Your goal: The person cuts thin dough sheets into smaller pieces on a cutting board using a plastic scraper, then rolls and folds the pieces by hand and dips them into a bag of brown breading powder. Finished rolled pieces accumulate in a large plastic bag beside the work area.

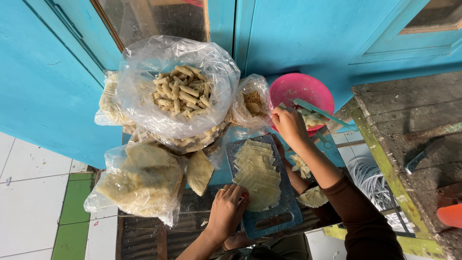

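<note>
A blue cutting board (284,216) carries an overlapping row of pale square wrapper sheets (257,173). My left hand (227,209), with a ring on one finger, rests on the board's near-left corner, its fingers curled on the edge of the nearest wrapper sheet. My right hand (289,124), on a brown-sleeved arm, reaches over to a pink bowl (294,86) of pale filling. Its fingers are bunched at the bowl's near rim, beside a teal utensil (327,115) lying across the bowl. What the fingers pinch is hidden.
A large clear bag of small rolled snacks (182,91) sits at the back, with a small bag of brown crumbs (252,102) beside it. A bag of flat pale pieces (139,185) lies to the left. A worn wooden bench (409,120) stands to the right, in front of a blue wall (308,33).
</note>
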A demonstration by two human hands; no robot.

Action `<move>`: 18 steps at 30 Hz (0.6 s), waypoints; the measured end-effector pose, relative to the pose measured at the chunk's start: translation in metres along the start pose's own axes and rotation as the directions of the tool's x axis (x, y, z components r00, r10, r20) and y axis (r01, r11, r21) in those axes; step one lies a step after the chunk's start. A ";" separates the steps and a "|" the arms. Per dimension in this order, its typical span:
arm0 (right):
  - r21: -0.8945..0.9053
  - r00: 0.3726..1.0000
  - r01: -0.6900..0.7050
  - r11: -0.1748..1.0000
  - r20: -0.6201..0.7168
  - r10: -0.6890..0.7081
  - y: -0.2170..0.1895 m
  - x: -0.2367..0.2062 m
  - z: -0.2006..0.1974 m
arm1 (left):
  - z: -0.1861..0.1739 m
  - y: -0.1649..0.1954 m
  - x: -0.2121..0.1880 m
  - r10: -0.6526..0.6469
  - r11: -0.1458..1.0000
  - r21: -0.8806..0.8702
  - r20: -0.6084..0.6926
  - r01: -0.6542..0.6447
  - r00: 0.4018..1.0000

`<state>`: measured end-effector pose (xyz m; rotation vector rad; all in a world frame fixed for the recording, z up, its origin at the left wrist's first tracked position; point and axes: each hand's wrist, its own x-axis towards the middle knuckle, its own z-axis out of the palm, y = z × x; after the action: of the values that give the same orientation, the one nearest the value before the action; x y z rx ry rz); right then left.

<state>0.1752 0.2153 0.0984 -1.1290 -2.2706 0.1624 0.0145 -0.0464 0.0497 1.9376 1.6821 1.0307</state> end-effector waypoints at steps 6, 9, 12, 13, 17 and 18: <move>-0.384 0.992 0.084 0.920 -0.051 -0.111 -0.006 0.029 -0.003 | -0.002 0.002 0.002 0.013 1.000 -0.018 0.012 -0.013 1.000; -0.513 0.985 0.152 0.845 0.005 -0.174 -0.012 0.057 0.010 | -0.001 0.002 0.002 0.066 0.998 0.025 -0.013 -0.066 0.998; -0.511 0.942 0.312 0.801 0.059 -0.329 -0.022 0.067 0.013 | 0.000 0.001 0.002 0.059 0.998 0.029 -0.011 -0.058 0.998; -0.494 0.912 0.384 0.780 0.069 -0.405 -0.024 0.068 0.013 | 0.000 0.000 0.002 0.069 0.997 0.034 -0.020 -0.068 0.997; -0.365 0.921 0.388 0.846 0.199 -0.336 -0.017 0.047 0.002 | 0.001 -0.001 0.003 0.096 0.994 0.055 -0.034 -0.094 0.995; -0.342 0.922 0.380 0.859 0.209 -0.324 -0.015 0.040 -0.001 | 0.002 -0.001 0.002 0.099 0.993 0.061 -0.030 -0.097 0.995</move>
<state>0.1470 0.2362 0.1224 -0.8726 -2.6728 -0.3686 0.0150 -0.0436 0.0486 2.0702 1.6675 1.0652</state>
